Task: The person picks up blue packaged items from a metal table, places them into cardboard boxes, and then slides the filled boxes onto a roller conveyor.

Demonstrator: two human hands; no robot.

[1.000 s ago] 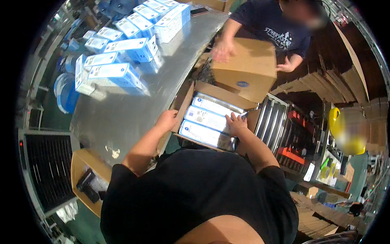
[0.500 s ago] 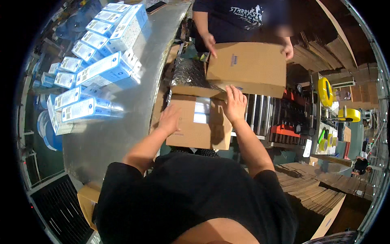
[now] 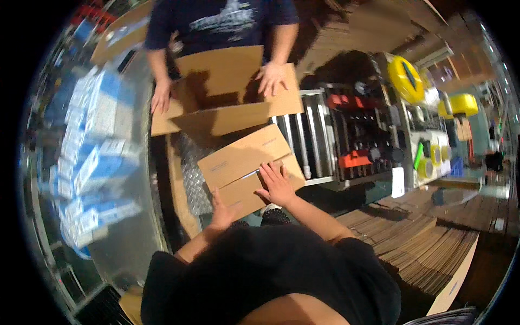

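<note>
A brown carton [image 3: 227, 168] stands in front of me, turned at a slant, with its top flaps folded down. A narrow slit shows between the flaps. My right hand [image 3: 277, 185] lies flat over the near flap by the seam, fingers spread. At the carton's near left edge rests my left hand [image 3: 222, 212], its thumb and fingers apart and somewhat blurred. Beyond it, a co-worker's two hands [image 3: 273, 80] are on a larger carton [image 3: 225, 120] with raised flaps.
Blue-and-white boxes [image 3: 108, 108] are lined up on the metal table [image 3: 127, 260] at left. Rollers [image 3: 306, 130] run to the right of the carton. Yellow tape rolls [image 3: 405, 80] sit on a stand. Flattened cartons [image 3: 417, 244] are stacked at lower right.
My carton's flaps have come down over the white contents, and the carton has turned. My right hand moved onto the flap. The co-worker's carton shifted left and now shows its open inside.
</note>
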